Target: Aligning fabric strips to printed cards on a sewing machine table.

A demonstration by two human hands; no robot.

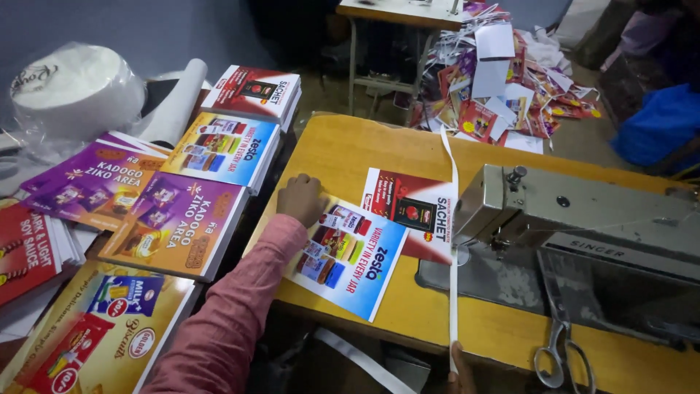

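My left hand (300, 198), in a pink-red sleeve, rests with curled fingers on the top edge of a blue and yellow printed sheet (357, 263) lying on the yellow sewing table (343, 146). That sheet overlaps a red and white printed sheet (412, 208). My right hand (459, 376) shows only as fingertips at the bottom edge, pinching a long white tape strip (453, 292) that runs up across the table past the grey sewing machine (576, 211).
Stacks of printed sheets sit to the left: purple ones (175, 222), blue and yellow ones (222, 149), red ones (251, 91), golden ones (95, 328). Scissors (560, 350) lie at the table's front right. A paper scrap heap (503, 80) lies beyond. A white roll (73, 87) sits far left.
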